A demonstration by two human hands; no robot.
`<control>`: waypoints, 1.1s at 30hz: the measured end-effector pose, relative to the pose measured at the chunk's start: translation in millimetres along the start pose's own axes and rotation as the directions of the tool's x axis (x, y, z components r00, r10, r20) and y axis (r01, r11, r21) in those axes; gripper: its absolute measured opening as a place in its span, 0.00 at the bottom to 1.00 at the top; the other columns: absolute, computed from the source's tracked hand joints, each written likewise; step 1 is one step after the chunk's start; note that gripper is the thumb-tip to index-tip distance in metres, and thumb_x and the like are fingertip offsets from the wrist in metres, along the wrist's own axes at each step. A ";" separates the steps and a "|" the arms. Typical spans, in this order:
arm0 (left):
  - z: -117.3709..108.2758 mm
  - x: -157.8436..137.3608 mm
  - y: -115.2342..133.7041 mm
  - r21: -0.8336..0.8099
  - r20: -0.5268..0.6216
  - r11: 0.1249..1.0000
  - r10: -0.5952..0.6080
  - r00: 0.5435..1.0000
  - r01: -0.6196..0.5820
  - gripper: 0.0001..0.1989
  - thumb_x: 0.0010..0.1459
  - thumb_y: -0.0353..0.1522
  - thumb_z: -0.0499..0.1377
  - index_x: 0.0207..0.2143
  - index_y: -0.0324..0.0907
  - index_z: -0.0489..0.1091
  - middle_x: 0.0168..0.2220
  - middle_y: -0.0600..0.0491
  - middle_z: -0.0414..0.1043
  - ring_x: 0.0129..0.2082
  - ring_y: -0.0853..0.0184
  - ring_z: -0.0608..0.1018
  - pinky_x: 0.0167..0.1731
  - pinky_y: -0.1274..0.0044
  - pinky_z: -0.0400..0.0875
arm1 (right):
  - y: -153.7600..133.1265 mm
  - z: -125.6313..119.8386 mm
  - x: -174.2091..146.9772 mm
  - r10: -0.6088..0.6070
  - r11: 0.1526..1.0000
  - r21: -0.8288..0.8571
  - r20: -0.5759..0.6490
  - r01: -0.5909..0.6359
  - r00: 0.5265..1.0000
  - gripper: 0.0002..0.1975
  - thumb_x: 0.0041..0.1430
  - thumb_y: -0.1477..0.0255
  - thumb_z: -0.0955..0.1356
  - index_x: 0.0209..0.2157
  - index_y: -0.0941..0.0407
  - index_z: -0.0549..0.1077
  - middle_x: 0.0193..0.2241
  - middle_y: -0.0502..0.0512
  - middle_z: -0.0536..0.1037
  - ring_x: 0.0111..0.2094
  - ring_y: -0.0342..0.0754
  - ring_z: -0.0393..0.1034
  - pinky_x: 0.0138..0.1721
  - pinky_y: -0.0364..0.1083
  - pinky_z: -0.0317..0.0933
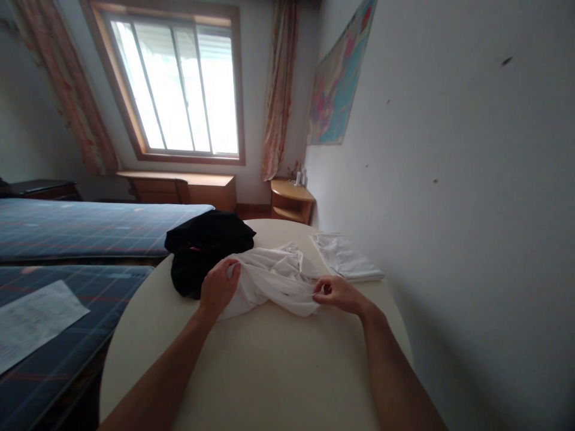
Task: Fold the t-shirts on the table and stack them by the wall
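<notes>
A crumpled white garment (269,276) lies on the round cream table (278,371), bunched and twisted between my hands. My left hand (219,286) grips its upper left part, with the thumb pressed over the cloth. At the garment's right end, my right hand (335,293) pinches an edge between thumb and fingers. Behind my left hand sits a heaped black garment (206,239). A folded white cloth (345,257) rests flat on the table beyond my right hand. Which part of the garment each hand holds cannot be made out.
To the left are two plaid mattresses (90,230), the nearer one bearing a sheet of paper (40,320). A white wall (471,239) runs close along the table's right side. Past the table stand a corner shelf (291,193) and a wooden desk (211,190) under the window.
</notes>
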State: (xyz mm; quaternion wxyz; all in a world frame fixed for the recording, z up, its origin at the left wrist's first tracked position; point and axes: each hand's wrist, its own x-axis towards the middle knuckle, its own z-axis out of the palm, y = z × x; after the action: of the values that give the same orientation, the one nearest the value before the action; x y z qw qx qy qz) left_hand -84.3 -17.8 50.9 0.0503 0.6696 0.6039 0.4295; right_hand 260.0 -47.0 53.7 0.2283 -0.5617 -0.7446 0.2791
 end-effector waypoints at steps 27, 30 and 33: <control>-7.0 -2.9 10.7 0.108 0.121 0.994 0.002 0.993 -0.015 0.10 0.61 0.37 0.54 0.40 0.49 0.74 0.38 0.53 0.80 0.38 0.60 0.81 0.36 0.76 0.68 | 12.6 -5.1 14.9 0.015 0.963 0.213 -0.652 0.164 0.758 0.15 0.53 0.68 0.64 0.43 0.55 0.67 0.37 0.56 0.76 0.31 0.48 0.69 0.32 0.45 0.63; -4.5 -4.2 10.6 0.087 0.159 0.991 0.084 0.984 -0.098 0.11 0.62 0.38 0.54 0.40 0.48 0.74 0.39 0.52 0.80 0.40 0.61 0.80 0.40 0.76 0.69 | 9.3 -6.0 14.7 0.032 0.951 0.247 -0.674 0.184 0.738 0.16 0.53 0.67 0.63 0.44 0.55 0.67 0.36 0.55 0.75 0.29 0.46 0.67 0.29 0.44 0.61; -3.5 -3.5 12.0 0.035 0.188 0.979 0.190 0.963 -0.200 0.10 0.62 0.37 0.54 0.38 0.45 0.74 0.40 0.50 0.79 0.42 0.60 0.79 0.44 0.73 0.69 | 2.2 -8.9 13.9 0.052 0.949 0.253 -0.713 0.187 0.699 0.16 0.52 0.67 0.62 0.43 0.56 0.69 0.33 0.54 0.74 0.29 0.47 0.65 0.30 0.44 0.61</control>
State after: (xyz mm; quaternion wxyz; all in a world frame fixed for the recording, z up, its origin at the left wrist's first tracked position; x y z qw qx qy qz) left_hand -77.0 -25.5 58.3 0.0455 0.7637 0.5390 0.3523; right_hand 263.7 -31.7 59.2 0.5923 -0.5550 -0.5661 0.1434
